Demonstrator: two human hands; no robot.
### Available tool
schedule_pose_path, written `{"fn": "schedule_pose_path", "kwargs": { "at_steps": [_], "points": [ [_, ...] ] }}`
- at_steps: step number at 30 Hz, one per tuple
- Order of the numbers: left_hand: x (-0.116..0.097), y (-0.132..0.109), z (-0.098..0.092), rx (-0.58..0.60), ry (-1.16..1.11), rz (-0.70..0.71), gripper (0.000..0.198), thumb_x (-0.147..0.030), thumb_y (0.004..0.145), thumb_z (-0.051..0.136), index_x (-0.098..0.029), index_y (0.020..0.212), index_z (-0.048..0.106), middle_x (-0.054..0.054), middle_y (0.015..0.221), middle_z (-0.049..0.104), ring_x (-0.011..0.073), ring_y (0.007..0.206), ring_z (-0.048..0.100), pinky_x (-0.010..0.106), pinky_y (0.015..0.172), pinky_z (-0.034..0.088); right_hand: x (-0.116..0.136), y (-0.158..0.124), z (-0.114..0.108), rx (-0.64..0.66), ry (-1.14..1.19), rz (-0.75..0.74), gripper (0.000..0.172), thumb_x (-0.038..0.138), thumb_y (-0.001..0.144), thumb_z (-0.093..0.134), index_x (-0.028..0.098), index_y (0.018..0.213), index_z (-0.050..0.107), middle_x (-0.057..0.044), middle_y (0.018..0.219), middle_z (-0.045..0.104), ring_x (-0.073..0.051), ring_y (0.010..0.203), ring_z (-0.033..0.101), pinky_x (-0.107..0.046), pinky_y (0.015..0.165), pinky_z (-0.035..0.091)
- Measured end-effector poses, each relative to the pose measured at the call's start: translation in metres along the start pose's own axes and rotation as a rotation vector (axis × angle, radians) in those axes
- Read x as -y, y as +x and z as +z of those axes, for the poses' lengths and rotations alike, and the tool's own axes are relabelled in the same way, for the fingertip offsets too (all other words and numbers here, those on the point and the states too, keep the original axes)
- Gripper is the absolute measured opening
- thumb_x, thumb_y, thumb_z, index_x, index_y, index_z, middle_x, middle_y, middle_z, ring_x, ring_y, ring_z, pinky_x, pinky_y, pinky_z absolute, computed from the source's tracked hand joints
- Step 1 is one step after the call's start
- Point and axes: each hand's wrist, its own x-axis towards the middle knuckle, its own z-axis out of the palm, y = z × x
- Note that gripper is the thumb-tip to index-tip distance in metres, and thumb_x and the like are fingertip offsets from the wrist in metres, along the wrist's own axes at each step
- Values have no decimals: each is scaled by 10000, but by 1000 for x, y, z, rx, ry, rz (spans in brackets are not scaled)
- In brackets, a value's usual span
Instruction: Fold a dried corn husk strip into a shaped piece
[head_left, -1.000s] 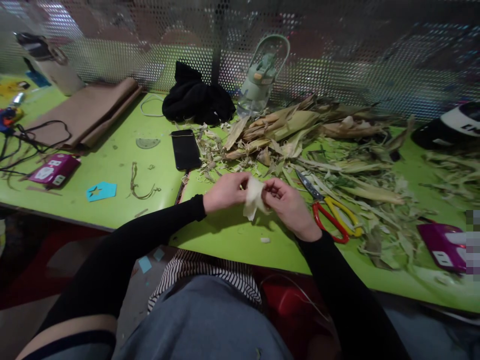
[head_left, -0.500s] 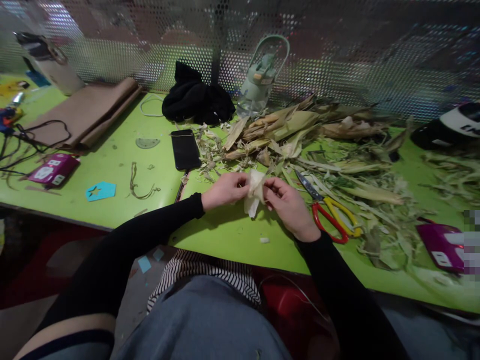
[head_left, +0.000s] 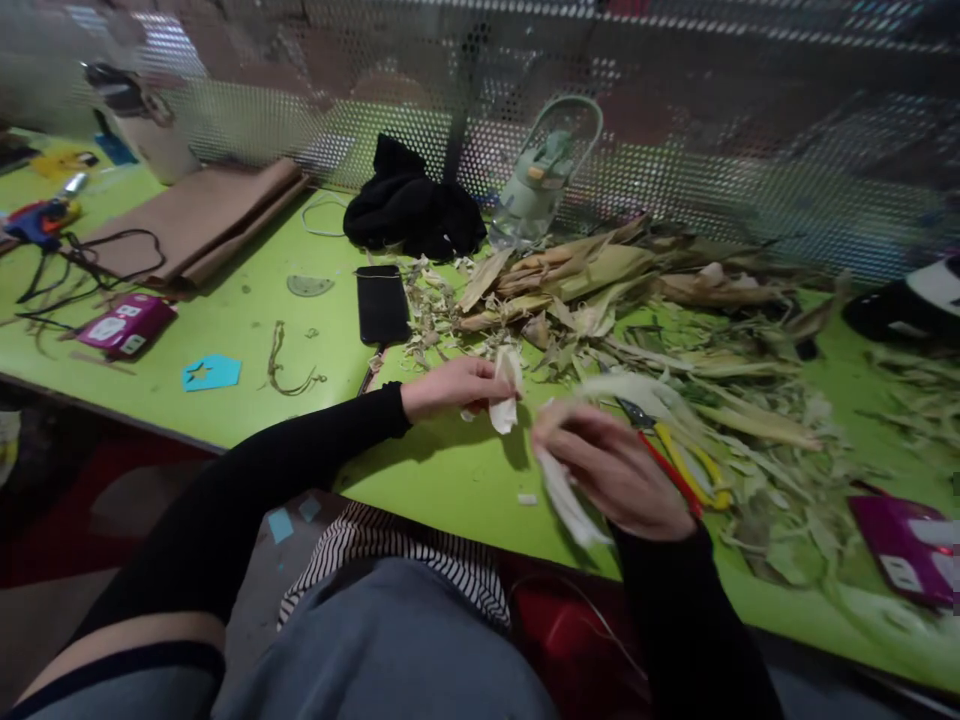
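Note:
My left hand [head_left: 450,385] is closed on a small pale piece of corn husk [head_left: 507,395], pinched just above the green table [head_left: 247,340]. My right hand [head_left: 611,470] has come away to the right and is blurred by motion; it grips a long pale husk strip [head_left: 566,500] that trails down toward the table's front edge. Red and yellow scissors [head_left: 675,455] lie partly behind my right hand. A heap of dried corn husks [head_left: 585,275] covers the table beyond both hands.
A black phone [head_left: 381,303] lies left of the husks, with a black cloth [head_left: 411,210] and a pale green bottle [head_left: 544,170] against the perforated metal screen. Brown paper [head_left: 195,215], cables, a magenta box [head_left: 126,325], a blue paper shape [head_left: 210,372] sit on the left. Another magenta box [head_left: 904,540] is on the right.
Both hands held one husk piece together before. Now my right hand has pulled right and down with a torn strip, while my left hand stays put with the remaining piece.

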Motion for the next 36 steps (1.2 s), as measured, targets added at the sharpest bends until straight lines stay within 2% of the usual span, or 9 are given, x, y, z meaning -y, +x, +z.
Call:
{"fn": "schedule_pose_path", "kwargs": {
  "at_steps": [2,4,9,13,18,24,29,32,36],
  "points": [
    [3,-1,4,8,42,28,93,-154,828,640,-118,743,640,-48,605,561,40,504,445,182,519,358,-4,4,12,-1,142,110,282,499,868,697,218,894,703,6,733,644,-111,569,549,-253,502,466],
    [5,-1,7,-3,61,55,34,-88,766,664,-116,753,648,-48,634,586,42,533,466,182,547,386,-7,11,24,-21,287,210,323,524,796,753,215,875,699,28,666,598,-87,495,457,-238,436,363],
    [4,0,9,-33,-42,-57,123,-32,785,598,-119,704,631,-40,600,585,37,501,472,169,525,394,-8,17,27,-124,217,131,316,517,767,782,231,883,715,-15,752,676,-157,622,584,-283,527,459],
    [0,-1,10,-31,-227,-193,164,-53,860,562,-115,722,626,-16,619,633,25,482,514,154,529,444,-7,15,20,-120,110,98,322,524,771,782,228,884,725,-29,797,719,-202,710,654,-327,638,536],
    [-3,-4,11,-55,-264,-199,213,-166,961,540,-117,776,635,4,668,678,50,563,627,169,582,496,-10,20,24,-118,275,129,399,549,710,815,247,963,747,-36,873,757,-246,815,720,-373,744,586],
    [-4,-5,12,-63,-205,-180,345,-256,1026,450,-125,762,629,14,682,695,54,588,640,180,603,496,-15,20,25,-121,205,171,318,501,787,765,243,973,745,-38,860,754,-205,756,701,-332,669,564],
    [-7,-7,11,-65,-209,-81,346,-322,1015,498,-130,746,600,-6,651,665,47,552,592,192,619,503,-19,21,22,-199,372,205,271,441,732,833,241,866,708,42,660,656,-84,505,503,-207,441,375],
    [-8,-8,10,-61,-192,-9,350,-327,1011,506,-125,742,602,-11,654,653,41,552,574,189,613,498,-17,21,21,-229,474,201,278,434,712,851,233,815,688,66,589,586,-61,473,437,-193,416,325],
    [-8,-8,10,-57,-133,37,365,-323,1010,504,-126,712,579,-16,638,631,40,543,559,189,595,486,-19,20,23,-253,438,183,263,441,730,835,237,821,696,55,606,610,-69,475,447,-205,414,329]
  ]
}}
